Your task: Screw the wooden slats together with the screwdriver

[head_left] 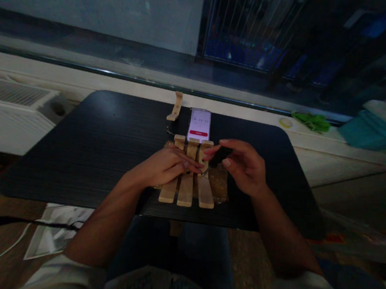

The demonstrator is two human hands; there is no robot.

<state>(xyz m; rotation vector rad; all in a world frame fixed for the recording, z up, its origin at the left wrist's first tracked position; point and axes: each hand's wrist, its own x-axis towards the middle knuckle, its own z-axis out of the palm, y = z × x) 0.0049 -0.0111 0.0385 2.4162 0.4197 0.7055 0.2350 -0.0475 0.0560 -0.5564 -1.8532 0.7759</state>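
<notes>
Across the left and middle pieces of three light wooden pieces (185,195) lies my left hand (165,167), its fingers stretched out and flat. Its fingertips reach the right-hand piece, close to the tool tip; whether they pinch something small there, I cannot tell. My right hand (246,165) is closed on a dark-handled screwdriver (220,157), which tilts down to the left with its thin tip at the right-hand piece. The wooden pieces lie side by side with upturned far ends, over a brown wrapped slab (222,188). Small dark holes show in the wood.
A lit phone (199,124) lies just beyond the pieces on the black table (109,139). Another bent wooden piece (176,106) stands at the back edge. Green leaves (311,122) and a teal bin (374,127) are at the right, a white radiator (10,110) at the left.
</notes>
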